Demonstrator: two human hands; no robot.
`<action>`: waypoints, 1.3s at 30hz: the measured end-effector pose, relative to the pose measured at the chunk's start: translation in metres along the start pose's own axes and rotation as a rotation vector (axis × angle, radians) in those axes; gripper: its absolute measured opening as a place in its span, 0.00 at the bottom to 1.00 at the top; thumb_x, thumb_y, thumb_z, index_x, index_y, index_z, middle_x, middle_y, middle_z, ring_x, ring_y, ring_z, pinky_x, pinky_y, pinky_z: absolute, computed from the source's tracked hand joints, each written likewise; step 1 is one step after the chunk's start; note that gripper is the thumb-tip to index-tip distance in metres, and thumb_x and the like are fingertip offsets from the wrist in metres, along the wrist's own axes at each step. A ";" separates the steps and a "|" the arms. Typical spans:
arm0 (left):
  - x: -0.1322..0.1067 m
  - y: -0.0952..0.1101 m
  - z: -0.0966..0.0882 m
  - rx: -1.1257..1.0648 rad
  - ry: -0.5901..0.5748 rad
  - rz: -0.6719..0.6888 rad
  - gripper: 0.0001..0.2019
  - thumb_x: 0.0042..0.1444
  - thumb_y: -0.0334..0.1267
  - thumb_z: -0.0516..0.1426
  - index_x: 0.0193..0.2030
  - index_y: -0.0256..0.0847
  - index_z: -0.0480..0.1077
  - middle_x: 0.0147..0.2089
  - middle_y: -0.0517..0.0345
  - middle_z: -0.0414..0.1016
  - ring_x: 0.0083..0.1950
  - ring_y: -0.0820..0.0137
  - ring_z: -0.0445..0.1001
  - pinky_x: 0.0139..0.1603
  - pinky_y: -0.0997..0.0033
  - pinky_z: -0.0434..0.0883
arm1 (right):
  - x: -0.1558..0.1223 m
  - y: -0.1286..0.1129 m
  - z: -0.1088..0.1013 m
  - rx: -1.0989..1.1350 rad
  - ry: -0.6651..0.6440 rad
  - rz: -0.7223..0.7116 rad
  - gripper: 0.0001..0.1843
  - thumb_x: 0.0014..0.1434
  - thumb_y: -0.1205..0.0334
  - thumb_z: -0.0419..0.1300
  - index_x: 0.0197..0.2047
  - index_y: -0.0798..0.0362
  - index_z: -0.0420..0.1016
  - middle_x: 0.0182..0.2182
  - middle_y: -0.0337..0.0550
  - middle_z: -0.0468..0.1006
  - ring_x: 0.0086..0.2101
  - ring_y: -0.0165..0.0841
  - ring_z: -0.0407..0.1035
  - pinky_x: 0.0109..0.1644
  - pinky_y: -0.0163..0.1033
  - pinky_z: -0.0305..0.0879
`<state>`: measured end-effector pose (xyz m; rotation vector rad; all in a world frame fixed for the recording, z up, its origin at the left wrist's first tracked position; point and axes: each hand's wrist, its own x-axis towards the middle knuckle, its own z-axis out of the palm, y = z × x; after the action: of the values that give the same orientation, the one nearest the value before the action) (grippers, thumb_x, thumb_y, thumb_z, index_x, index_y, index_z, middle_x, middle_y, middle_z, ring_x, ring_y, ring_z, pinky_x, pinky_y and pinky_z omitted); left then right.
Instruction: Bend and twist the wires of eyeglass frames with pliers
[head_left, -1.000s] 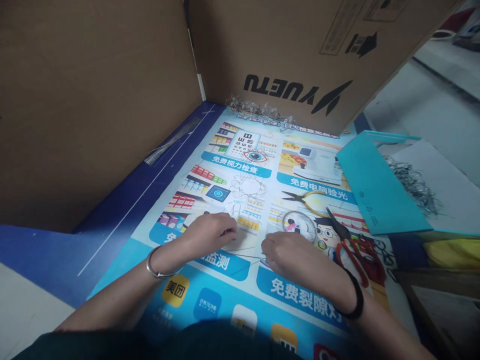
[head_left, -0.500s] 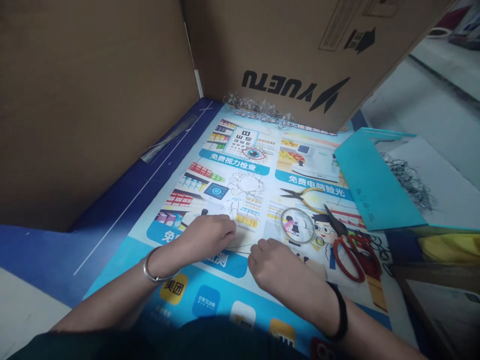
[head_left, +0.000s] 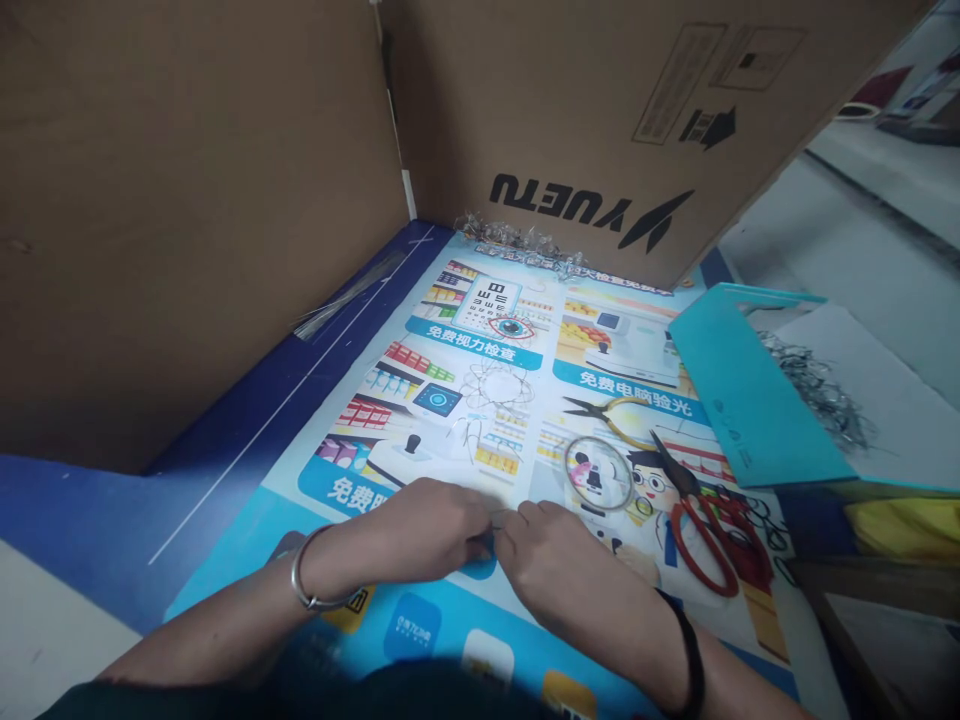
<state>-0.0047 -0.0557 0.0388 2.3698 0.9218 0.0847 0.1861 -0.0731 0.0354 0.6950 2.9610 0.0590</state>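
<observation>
My left hand (head_left: 442, 525) and my right hand (head_left: 551, 560) meet low over the printed poster (head_left: 349, 545), their fingertips almost touching. Both are closed in a pinch on what looks like a thin wire (head_left: 496, 524), mostly hidden by the fingers. Just beyond them lie a few short bent wires (head_left: 466, 440) and a loose wire ring with looped edges (head_left: 499, 385). A round coil (head_left: 568, 475) rests to the right, near pliers with yellow handles (head_left: 626, 415). Large scissors with red handles (head_left: 705, 545) lie beside my right forearm.
Cardboard panels (head_left: 225, 200) stand up at the left and back, with a pile of clear, wiry pieces (head_left: 517, 238) at their foot. A teal folder-like box (head_left: 735, 390) at the right holds a tangle of wire (head_left: 817, 390). A bundle of straight strands (head_left: 349, 295) lies left.
My hands have come together, the left moving right and down toward the right one. The view has tilted up slightly. Tools and wire pieces lie as before.
</observation>
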 end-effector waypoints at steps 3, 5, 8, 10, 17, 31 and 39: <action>-0.002 -0.001 0.004 0.085 -0.040 0.049 0.06 0.54 0.28 0.53 0.29 0.40 0.69 0.31 0.59 0.73 0.31 0.69 0.71 0.26 0.72 0.56 | -0.002 0.003 0.000 0.050 0.044 0.010 0.07 0.52 0.75 0.55 0.32 0.55 0.64 0.27 0.42 0.69 0.27 0.34 0.62 0.27 0.40 0.47; -0.003 -0.002 0.005 0.118 -0.050 0.076 0.08 0.53 0.25 0.52 0.28 0.39 0.68 0.31 0.58 0.72 0.30 0.69 0.70 0.25 0.71 0.55 | -0.002 0.005 -0.001 0.076 0.054 0.031 0.06 0.54 0.75 0.53 0.32 0.54 0.64 0.27 0.42 0.69 0.28 0.33 0.61 0.28 0.40 0.47; -0.005 -0.004 0.001 0.113 -0.014 0.044 0.09 0.52 0.24 0.51 0.26 0.39 0.67 0.28 0.58 0.70 0.27 0.70 0.69 0.24 0.71 0.54 | -0.004 0.013 -0.006 0.114 0.050 0.082 0.05 0.57 0.73 0.52 0.32 0.54 0.64 0.28 0.42 0.69 0.28 0.33 0.61 0.29 0.39 0.47; -0.005 -0.005 -0.002 0.067 0.020 -0.021 0.08 0.53 0.27 0.51 0.26 0.39 0.67 0.26 0.59 0.70 0.27 0.70 0.69 0.24 0.71 0.55 | -0.006 0.019 -0.011 0.118 0.026 0.107 0.05 0.57 0.71 0.52 0.32 0.54 0.65 0.28 0.42 0.69 0.29 0.33 0.61 0.29 0.39 0.47; -0.001 -0.008 -0.007 0.062 0.100 -0.086 0.08 0.56 0.31 0.51 0.28 0.40 0.69 0.28 0.58 0.72 0.28 0.70 0.69 0.26 0.72 0.56 | -0.004 0.008 -0.017 0.017 -0.087 -0.047 0.08 0.54 0.76 0.54 0.31 0.55 0.68 0.28 0.45 0.70 0.30 0.34 0.63 0.28 0.39 0.50; -0.003 -0.003 -0.010 0.126 0.004 -0.095 0.09 0.57 0.30 0.50 0.32 0.39 0.71 0.31 0.55 0.75 0.30 0.68 0.72 0.26 0.72 0.57 | 0.022 -0.011 -0.007 -0.098 -0.153 -0.097 0.05 0.53 0.75 0.55 0.32 0.57 0.69 0.26 0.47 0.71 0.25 0.35 0.63 0.22 0.39 0.49; -0.002 0.008 -0.018 0.051 -0.076 -0.109 0.09 0.55 0.31 0.49 0.26 0.38 0.65 0.28 0.59 0.73 0.28 0.71 0.70 0.23 0.73 0.51 | 0.006 0.003 -0.006 0.128 -0.035 0.072 0.07 0.55 0.75 0.53 0.32 0.54 0.65 0.27 0.42 0.72 0.24 0.33 0.64 0.24 0.39 0.43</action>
<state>-0.0062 -0.0530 0.0580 2.3472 1.0256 -0.0723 0.1811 -0.0677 0.0414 0.8093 2.9264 -0.1366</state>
